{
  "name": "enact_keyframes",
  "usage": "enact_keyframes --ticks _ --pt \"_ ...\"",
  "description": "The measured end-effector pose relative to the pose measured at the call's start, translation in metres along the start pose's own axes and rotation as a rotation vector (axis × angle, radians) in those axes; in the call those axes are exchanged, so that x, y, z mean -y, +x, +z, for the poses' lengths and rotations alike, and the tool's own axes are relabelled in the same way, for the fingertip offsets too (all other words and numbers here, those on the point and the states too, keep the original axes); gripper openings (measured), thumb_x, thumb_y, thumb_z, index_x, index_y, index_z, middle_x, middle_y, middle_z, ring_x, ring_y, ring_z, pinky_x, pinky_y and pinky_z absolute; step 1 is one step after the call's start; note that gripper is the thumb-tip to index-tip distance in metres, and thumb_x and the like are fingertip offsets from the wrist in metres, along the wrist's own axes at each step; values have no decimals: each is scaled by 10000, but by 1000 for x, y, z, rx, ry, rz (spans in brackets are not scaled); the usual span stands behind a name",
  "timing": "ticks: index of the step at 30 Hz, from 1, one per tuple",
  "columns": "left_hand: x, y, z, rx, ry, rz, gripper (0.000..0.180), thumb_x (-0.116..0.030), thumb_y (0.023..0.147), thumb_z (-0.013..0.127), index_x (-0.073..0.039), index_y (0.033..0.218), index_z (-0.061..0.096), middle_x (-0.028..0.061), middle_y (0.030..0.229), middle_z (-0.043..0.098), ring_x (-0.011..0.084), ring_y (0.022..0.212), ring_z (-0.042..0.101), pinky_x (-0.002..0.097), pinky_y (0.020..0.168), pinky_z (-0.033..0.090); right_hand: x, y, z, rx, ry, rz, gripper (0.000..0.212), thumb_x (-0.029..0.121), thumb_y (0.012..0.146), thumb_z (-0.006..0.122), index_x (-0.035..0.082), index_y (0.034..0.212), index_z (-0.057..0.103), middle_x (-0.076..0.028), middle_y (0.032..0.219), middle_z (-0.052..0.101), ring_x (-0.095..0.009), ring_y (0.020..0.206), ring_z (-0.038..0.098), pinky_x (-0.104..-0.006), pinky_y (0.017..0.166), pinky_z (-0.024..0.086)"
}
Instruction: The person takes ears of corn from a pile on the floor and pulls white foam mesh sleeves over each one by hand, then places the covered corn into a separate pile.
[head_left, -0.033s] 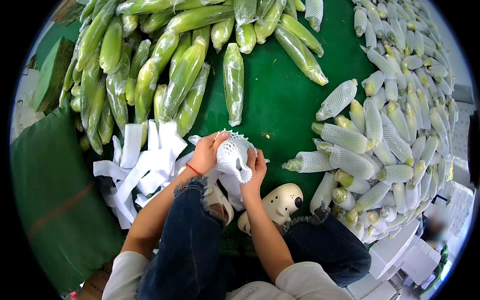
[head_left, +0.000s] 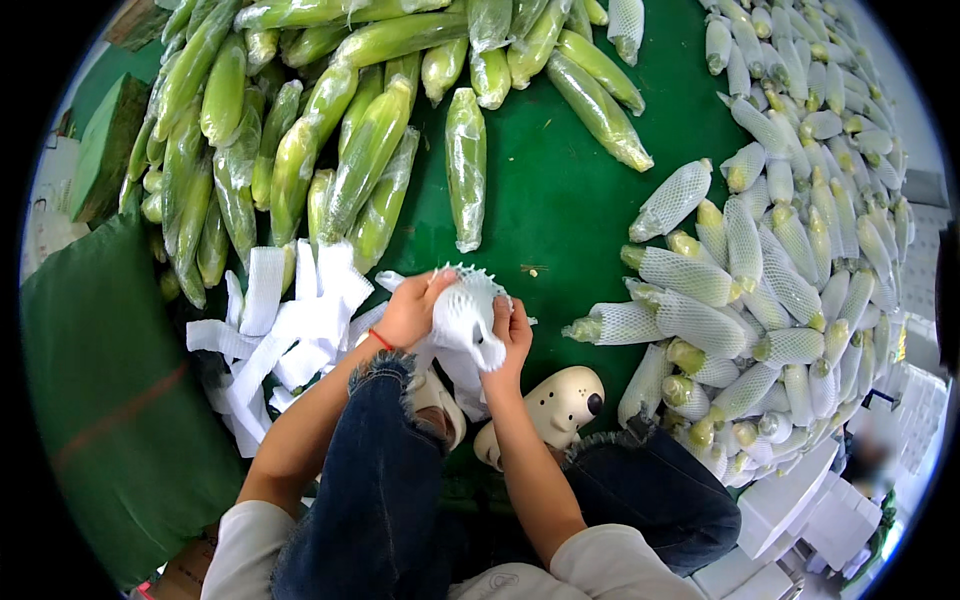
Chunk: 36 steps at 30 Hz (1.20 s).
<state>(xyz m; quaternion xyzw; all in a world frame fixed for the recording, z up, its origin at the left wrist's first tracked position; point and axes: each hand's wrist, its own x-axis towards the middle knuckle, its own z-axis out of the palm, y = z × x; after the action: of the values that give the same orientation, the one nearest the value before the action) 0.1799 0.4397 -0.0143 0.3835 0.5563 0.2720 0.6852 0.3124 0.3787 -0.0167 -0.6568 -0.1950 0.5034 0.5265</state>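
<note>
Between my two hands is a white foam net sleeve [head_left: 468,310], its upper edge spread and frayed-looking. My left hand [head_left: 408,308] pinches its left side, and my right hand [head_left: 512,340] grips the right side with curled fingers. More white foam net sleeves [head_left: 300,325] lie in a loose, flattened heap beside my left forearm. Straight ahead of my hands, a single ear of corn [head_left: 466,170] in green husk and clear film lies on the green surface. A large pile of film-wrapped corn ears [head_left: 300,140] fills the far left.
On the right spreads a big heap of corn ears in white net sleeves [head_left: 770,260]. A green cushion-like block [head_left: 130,400] stands at the left. My knees and a cream clog [head_left: 552,408] are just below my hands. White boxes [head_left: 800,500] sit at the lower right.
The net sleeve's mouth has changed shape between my hands, its lower flap now hanging more closed. Both hands stay in nearly the same place.
</note>
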Motion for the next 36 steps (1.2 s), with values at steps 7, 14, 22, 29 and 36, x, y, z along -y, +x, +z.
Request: enact_keyframes --ticks 7,14,22,29,36 --pt "11 -23 16 25 529 209 299 -274 939 517 9 930 614 226 873 613 407 830 577 397 720 459 -14 -22 -32 11 208 144 209 221 953 517 33 887 578 15 791 565 -47 701 498 -202 619 405" --pt "22 -17 34 141 619 217 327 -293 957 469 -26 1080 613 236 1119 563 413 987 550 405 869 447 -96 -4 -74 161 478 215 217 212 971 424 42 1055 529 -76 933 617 -145 781 611 -289 690 506" --pt "-33 -23 50 395 386 275 219 -176 880 588 -23 1029 635 163 1181 553 309 1094 519 390 921 410 17 -87 -100 440 1087 849 822 678 872 345 95 1444 245 -198 1371 429 -340 1166 521 -486 964 445" --pt "29 52 42 429 1466 622 200 -133 751 626 -145 944 574 108 900 577 314 790 618 410 666 491 125 -32 -130 8 761 424 752 640 821 459 23 1251 471 -195 978 608 -335 838 622 -453 754 534" --pt "-62 51 47 151 320 245 120 -57 877 561 -49 957 472 76 778 624 163 728 629 291 621 495 190 66 -174 -69 636 -134 735 638 907 324 61 1361 324 -182 1129 551 -323 993 561 -468 817 491"
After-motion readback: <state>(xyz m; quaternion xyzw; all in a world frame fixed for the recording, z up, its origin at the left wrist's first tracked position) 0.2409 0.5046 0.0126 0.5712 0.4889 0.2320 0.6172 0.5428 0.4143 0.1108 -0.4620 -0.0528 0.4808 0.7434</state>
